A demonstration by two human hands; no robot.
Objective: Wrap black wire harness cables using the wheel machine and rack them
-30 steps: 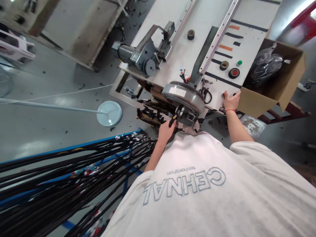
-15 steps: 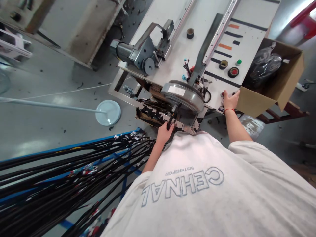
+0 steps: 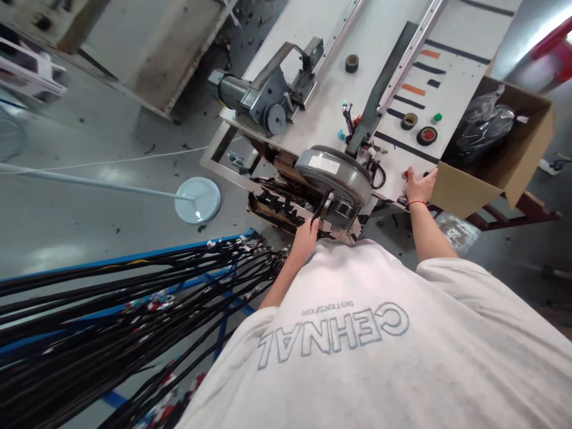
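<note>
My left hand (image 3: 305,239) is closed around a black cable (image 3: 319,210) at the front end of the bench. The cable's upper end, with a pale piece on it, points up against the grey round drum (image 3: 342,176). My right hand (image 3: 420,187) lies at the bench corner with its thumb and fingers apart, holding nothing. Its thumb is beside a small red knob (image 3: 406,174), and its fingertips are by the cardboard box (image 3: 469,189). Behind the drum, coloured connectors (image 3: 347,119) lie on the white bench top (image 3: 313,128).
Left on the bench is a motor with a pulley (image 3: 274,118). Tape rolls (image 3: 409,121) and a green button (image 3: 437,118) lie on the right. Many black cables (image 3: 134,304) hang over a blue rack at lower left. A round pale base with a pole (image 3: 197,200) stands on the floor.
My left hand has moved slightly up and right, and the cable end now stands up against the drum. My right hand stays at the bench corner. The whole view has shifted a little.
</note>
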